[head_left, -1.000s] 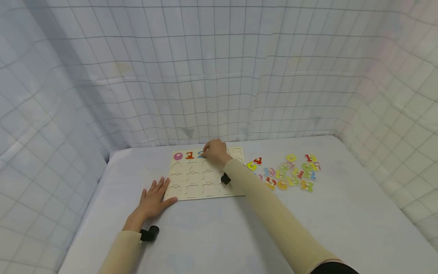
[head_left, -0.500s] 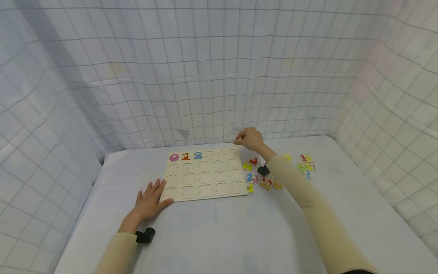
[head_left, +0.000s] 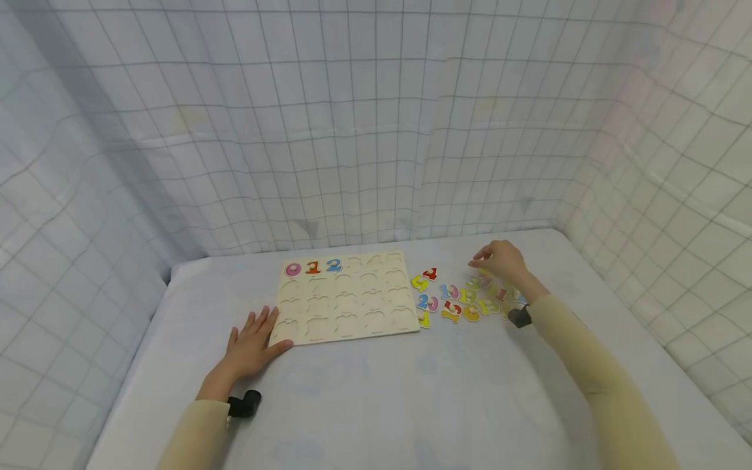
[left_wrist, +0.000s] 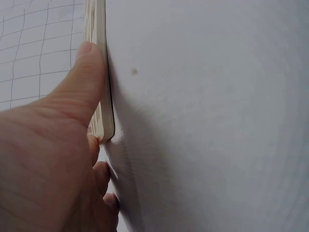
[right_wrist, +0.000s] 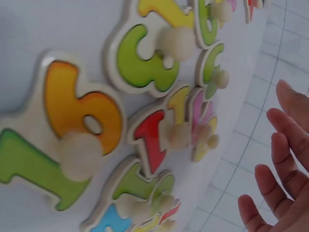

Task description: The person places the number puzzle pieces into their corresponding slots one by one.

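A pale wooden number-puzzle board lies on the table. Along its top row sit a pink 0, an orange-red 1 and a blue 2. My left hand rests at the board's lower left corner, fingers spread, with the thumb touching the edge. To the right, my right hand hovers over the loose number pieces, its fingers loosely bent and nothing visible between them. Close by in the right wrist view are a knobbed 16 piece and a green-and-yellow 13 piece.
Several loose pieces lie right of the board, some overlapping, including a red 4, a yellow 5 and a red-and-yellow 15. A white cloth covers the table. Checked curtains stand behind and at both sides.
My right hand has left the blue 2 on the board and moved right, over the loose pieces. The left hand stays at the board's corner. The head view has shifted slightly.
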### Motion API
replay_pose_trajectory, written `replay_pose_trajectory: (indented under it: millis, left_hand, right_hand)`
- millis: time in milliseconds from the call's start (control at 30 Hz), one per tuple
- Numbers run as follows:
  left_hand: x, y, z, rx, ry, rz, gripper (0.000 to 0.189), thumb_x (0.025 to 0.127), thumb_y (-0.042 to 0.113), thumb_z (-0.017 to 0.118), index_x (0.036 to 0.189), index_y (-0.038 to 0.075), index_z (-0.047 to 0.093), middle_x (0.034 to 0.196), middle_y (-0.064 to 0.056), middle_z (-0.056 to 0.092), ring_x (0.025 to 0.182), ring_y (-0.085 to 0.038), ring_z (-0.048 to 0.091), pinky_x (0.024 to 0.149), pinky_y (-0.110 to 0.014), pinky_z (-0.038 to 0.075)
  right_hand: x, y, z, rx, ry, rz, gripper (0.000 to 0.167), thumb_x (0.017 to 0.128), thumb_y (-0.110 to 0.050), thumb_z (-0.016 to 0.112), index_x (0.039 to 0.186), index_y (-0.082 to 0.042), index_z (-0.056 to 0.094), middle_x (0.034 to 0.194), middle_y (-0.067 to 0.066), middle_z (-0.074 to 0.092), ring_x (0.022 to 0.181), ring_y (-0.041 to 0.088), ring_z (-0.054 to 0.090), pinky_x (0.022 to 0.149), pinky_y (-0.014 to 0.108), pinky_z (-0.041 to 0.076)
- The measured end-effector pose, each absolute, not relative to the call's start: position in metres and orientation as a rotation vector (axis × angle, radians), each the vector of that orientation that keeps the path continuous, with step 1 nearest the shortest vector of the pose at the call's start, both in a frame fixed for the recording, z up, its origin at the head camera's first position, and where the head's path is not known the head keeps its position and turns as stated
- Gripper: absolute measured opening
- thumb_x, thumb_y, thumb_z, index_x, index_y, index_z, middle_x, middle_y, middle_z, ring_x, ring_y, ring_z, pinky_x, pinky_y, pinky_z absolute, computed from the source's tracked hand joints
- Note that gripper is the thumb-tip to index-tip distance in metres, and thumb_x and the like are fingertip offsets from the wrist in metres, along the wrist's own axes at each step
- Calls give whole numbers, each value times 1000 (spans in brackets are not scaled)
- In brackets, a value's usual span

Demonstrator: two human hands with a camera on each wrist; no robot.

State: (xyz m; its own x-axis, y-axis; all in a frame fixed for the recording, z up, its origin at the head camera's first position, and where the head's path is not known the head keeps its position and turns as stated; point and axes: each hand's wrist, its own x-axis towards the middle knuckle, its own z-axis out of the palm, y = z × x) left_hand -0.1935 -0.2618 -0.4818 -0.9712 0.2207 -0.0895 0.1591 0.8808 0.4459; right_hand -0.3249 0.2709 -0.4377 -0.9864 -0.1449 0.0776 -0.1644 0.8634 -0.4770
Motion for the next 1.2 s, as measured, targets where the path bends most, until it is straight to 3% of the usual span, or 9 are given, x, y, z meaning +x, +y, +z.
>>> replay_pose_trajectory:
  millis: [133, 300, 500, 933, 1067, 1200]
  left_hand:
    - [-195, -261, -481, 296, 2908, 664, 90, 91, 56, 53, 150, 0, 16, 153, -27, 10, 138, -47, 1, 101, -68, -6]
    - [-195, -260, -479, 297, 2899, 683, 89, 91, 53, 55, 150, -1, 17, 153, -28, 10, 138, -48, 1, 101, -68, -6]
    - [-195, -259, -478, 301, 2905, 677, 89, 91, 53, 54, 150, -1, 17, 153, -28, 10, 138, -48, 1, 101, -68, -6]
    - [-192, -259, -476, 295, 2910, 686, 88, 91, 52, 55, 149, -2, 18, 152, -28, 12, 138, -48, 2, 101, -69, -4]
    - [-192, -259, -476, 287, 2906, 684, 89, 90, 53, 56, 149, -2, 18, 152, -28, 11, 138, -48, 2, 101, -68, -4]
    - [-191, -258, -474, 285, 2904, 696, 88, 90, 52, 56, 150, -2, 18, 153, -27, 11, 138, -48, 2, 102, -68, -4]
  right_hand:
    - [-314, 281, -445, 175, -3075, 865, 35, 87, -33, 70, 103, -2, 71, 100, 15, 62, 77, 28, 61, 70, 43, 50]
    - [-311, 286, -457, 86, -3126, 1064, 38, 86, -34, 71, 106, -2, 69, 102, 18, 62, 50, 25, 63, 49, 37, 54]
    - [-313, 287, -469, 43, -3155, 1013, 35, 83, -36, 74, 102, -6, 70, 113, 18, 61, 48, 20, 58, 46, 31, 49]
    - [-312, 280, -471, 194, -3088, 860, 28, 85, -30, 72, 97, -5, 73, 109, 17, 63, 38, 18, 50, 42, 27, 40]
    - [-311, 277, -466, 178, -3086, 831, 27, 86, -30, 71, 97, -5, 73, 106, 16, 61, 56, 24, 54, 41, 29, 46]
    - [-317, 268, -455, 212, -3031, 771, 24, 86, -29, 72, 93, -6, 74, 96, 11, 60, 82, 26, 49, 62, 36, 47]
